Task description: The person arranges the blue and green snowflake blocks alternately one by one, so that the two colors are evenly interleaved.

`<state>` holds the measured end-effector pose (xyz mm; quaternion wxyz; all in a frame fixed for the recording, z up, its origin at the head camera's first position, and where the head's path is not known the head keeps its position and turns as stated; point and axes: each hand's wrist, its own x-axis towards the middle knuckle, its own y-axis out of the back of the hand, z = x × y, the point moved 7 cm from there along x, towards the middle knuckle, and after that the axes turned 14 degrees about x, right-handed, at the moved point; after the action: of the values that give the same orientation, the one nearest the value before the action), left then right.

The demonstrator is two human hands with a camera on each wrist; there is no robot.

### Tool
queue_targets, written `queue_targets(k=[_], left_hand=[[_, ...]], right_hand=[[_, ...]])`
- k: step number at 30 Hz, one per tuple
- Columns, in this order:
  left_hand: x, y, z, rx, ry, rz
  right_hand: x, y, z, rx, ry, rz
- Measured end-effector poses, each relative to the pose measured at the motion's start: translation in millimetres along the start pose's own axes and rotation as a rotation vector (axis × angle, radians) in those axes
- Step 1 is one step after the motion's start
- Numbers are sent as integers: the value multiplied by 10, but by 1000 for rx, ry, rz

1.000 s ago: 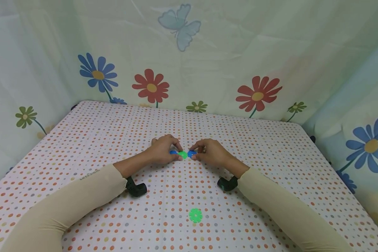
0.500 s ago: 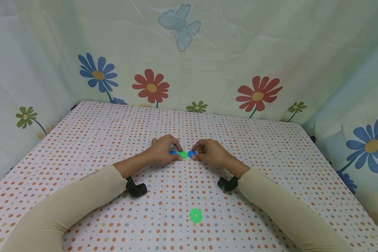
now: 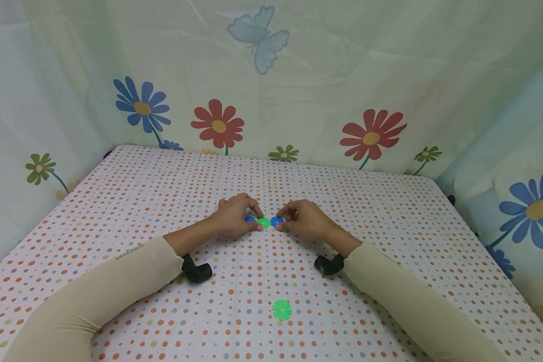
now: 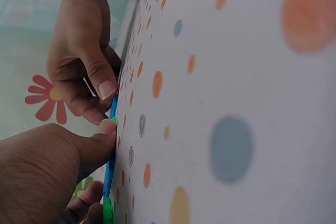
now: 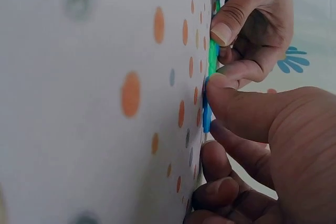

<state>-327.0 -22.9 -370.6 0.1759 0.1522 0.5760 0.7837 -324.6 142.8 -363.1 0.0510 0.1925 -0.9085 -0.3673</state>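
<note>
Near the middle of the table, my left hand [image 3: 239,215] pinches a green notched plastic disc [image 3: 264,222] between thumb and fingers. A blue notched disc [image 3: 276,221] lies right beside it, edge to edge in the head view. My right hand [image 3: 305,219] pinches this blue disc by its near and far edges. Another blue disc [image 3: 250,219] shows partly under the left hand, and past it a further green disc [image 4: 107,211] appears in the left wrist view, the pieces forming a row. The discs lie flat, close along the tabletop.
A loose green notched disc [image 3: 282,310] lies nearer the person on the dotted tablecloth [image 3: 163,301]. Black wrist devices [image 3: 196,272] hang below both forearms. A flowered curtain [image 3: 307,90] encloses the table's back and sides.
</note>
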Motion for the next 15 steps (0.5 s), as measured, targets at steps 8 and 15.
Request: queue_targets(k=[8,15], left_hand=[[3,1,7,21,10,-3],[-2,9,13,13,12,-5]], right_hand=[[-20,17,-3,4,45,-29],[-18,20,15,-4,26,-28]])
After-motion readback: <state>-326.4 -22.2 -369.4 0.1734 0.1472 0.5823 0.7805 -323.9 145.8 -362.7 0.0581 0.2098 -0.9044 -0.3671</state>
